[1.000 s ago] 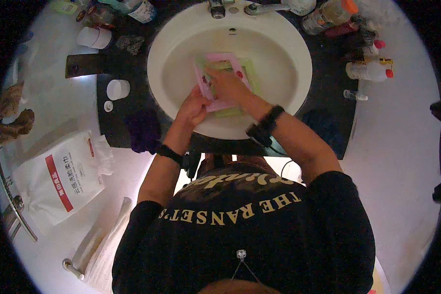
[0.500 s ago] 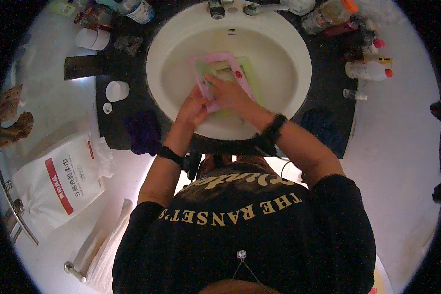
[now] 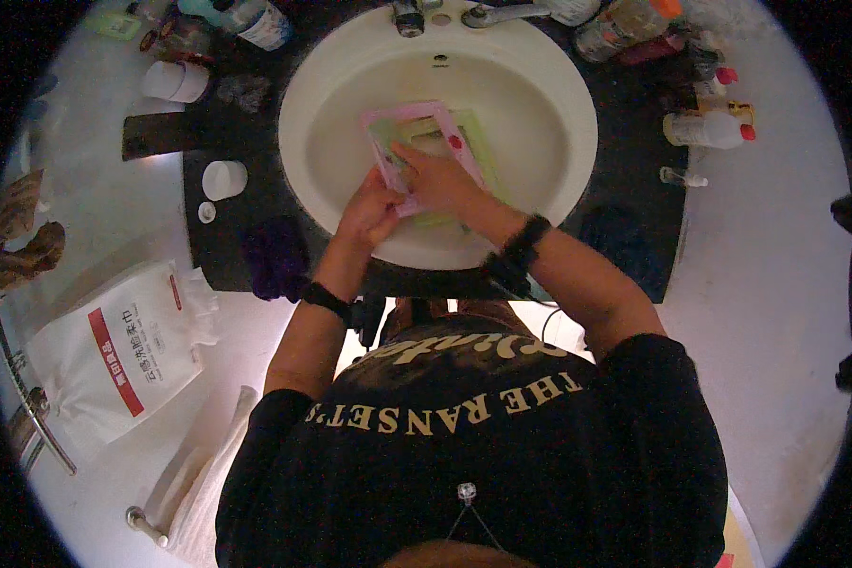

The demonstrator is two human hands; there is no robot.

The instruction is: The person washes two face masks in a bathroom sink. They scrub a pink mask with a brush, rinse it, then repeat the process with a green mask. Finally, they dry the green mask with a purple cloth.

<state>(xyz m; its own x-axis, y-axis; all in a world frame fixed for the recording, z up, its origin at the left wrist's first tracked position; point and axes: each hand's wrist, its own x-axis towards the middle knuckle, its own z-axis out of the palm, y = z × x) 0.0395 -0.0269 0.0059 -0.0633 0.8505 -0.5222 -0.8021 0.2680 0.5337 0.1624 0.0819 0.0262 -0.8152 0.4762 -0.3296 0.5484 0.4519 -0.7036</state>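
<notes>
Over the white oval sink [image 3: 540, 189], a pink rectangular frame [image 3: 454, 144] with a red spot on its right side is tilted. My left hand [image 3: 371, 210] grips its lower left edge, fingers closed round it. Across the frame's lower part lies my right hand [image 3: 437, 182], its bent fingers pressed on the left side bar; the fingertips are partly blurred. Behind and below the pink one, a light green frame [image 3: 483, 151] rests in the sink, partly covered by it and by my right hand. Cloudy-looking water or the sink's pale bottom surrounds both; I cannot tell which.
A faucet [image 3: 409, 19] and its lever [image 3: 506, 14] stand at the sink's far rim. Bottles and jars line the dark counter on both sides, including a white jar [image 3: 224, 179] and a red-capped bottle [image 3: 710, 130]. A dark purple cloth [image 3: 275, 257] lies front left; a white tissue bag [image 3: 128, 350] hangs left.
The whole view has shifted slightly. My right hand has moved a little on the pink frame, while my left hand keeps its grip at the lower left.
</notes>
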